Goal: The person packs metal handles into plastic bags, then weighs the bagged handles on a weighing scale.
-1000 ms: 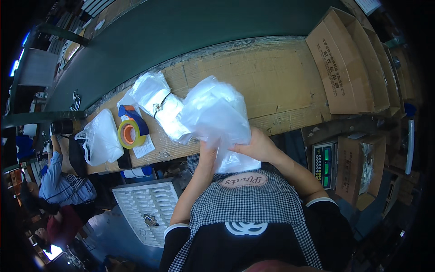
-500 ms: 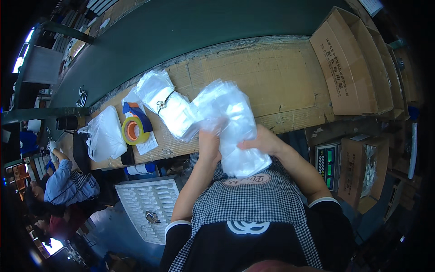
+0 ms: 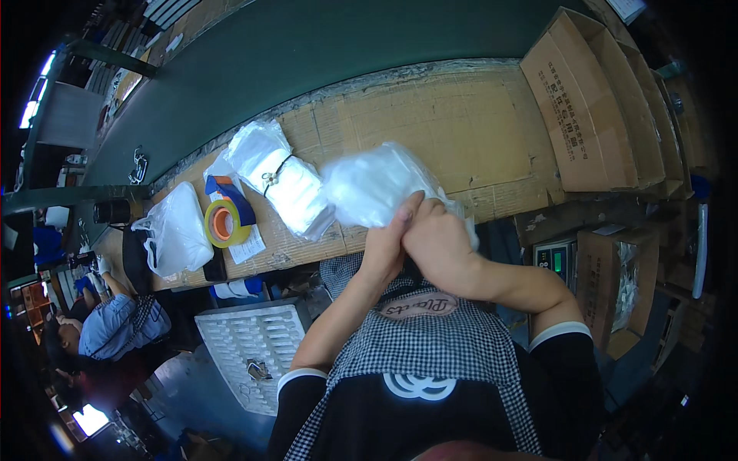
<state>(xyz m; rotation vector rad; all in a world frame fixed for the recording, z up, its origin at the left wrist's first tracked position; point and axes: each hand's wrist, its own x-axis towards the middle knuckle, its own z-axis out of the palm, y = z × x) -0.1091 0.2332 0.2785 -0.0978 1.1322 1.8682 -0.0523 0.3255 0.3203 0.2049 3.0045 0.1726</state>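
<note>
A bunch of clear plastic bags [image 3: 377, 184] is gathered over the front edge of the cardboard-covered bench, its far end blurred. My left hand [image 3: 387, 238] is closed around its near part, thumb up. Close against it, my right hand [image 3: 438, 238] grips the same bunch with fingers curled over the plastic. A folded stack of clear plastic bags [image 3: 280, 180], bound by a dark band with a small flower-like ornament, lies on the bench just left of the bunch.
Left on the bench are tape rolls [image 3: 223, 223], a white plastic carrier bag [image 3: 181, 230] and a dark phone-like object [image 3: 215, 267]. Cardboard boxes [image 3: 569, 123] stand at right, above a scale [image 3: 555, 265] and an open box [image 3: 607, 284]. A co-worker [image 3: 123, 326] is at far left.
My right hand has moved up and left, beside my left hand. The bags' near end, which hung down over my apron, is now bunched up between both hands.
</note>
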